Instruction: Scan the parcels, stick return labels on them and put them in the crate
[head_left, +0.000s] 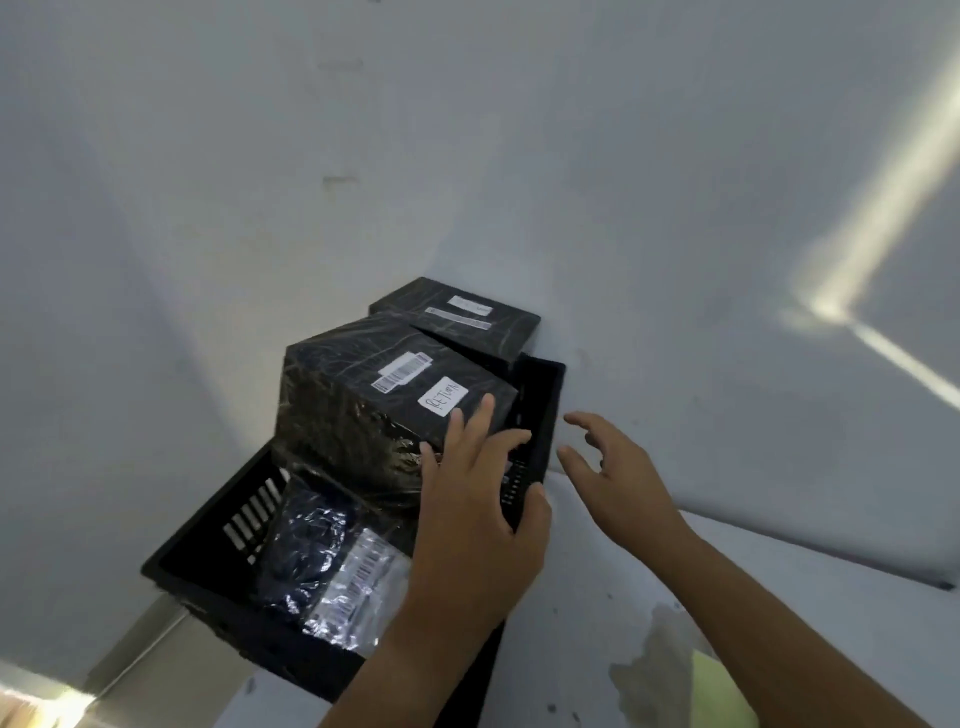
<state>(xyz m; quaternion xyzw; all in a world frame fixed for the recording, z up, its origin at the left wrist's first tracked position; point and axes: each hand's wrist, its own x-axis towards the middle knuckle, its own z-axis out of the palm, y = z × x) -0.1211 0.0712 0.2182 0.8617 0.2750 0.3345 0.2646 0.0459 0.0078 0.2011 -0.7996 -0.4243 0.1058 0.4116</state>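
Observation:
A black slatted crate (208, 525) stands against the white wall. A black film-wrapped box parcel (358, 400) lies tilted in it, with a barcode sticker (402, 371) and a white label reading RETURN (443, 402) on its top face. A second black box (457, 317) lies behind it by the wall. In the crate's front lies a dark shiny bag parcel (332, 561) with a barcode label. My left hand (478, 499) rests flat on the front corner of the tilted box, fingers spread, thumb over the crate's right rim. My right hand (613, 478) hovers open just right of the crate, holding nothing.
The crate sits at the left edge of a white, stained table top (623, 649). A yellow-green sheet (722, 691) shows at the bottom right. White walls (467, 156) meet in a corner close behind the crate. A bright strip of light crosses the right wall.

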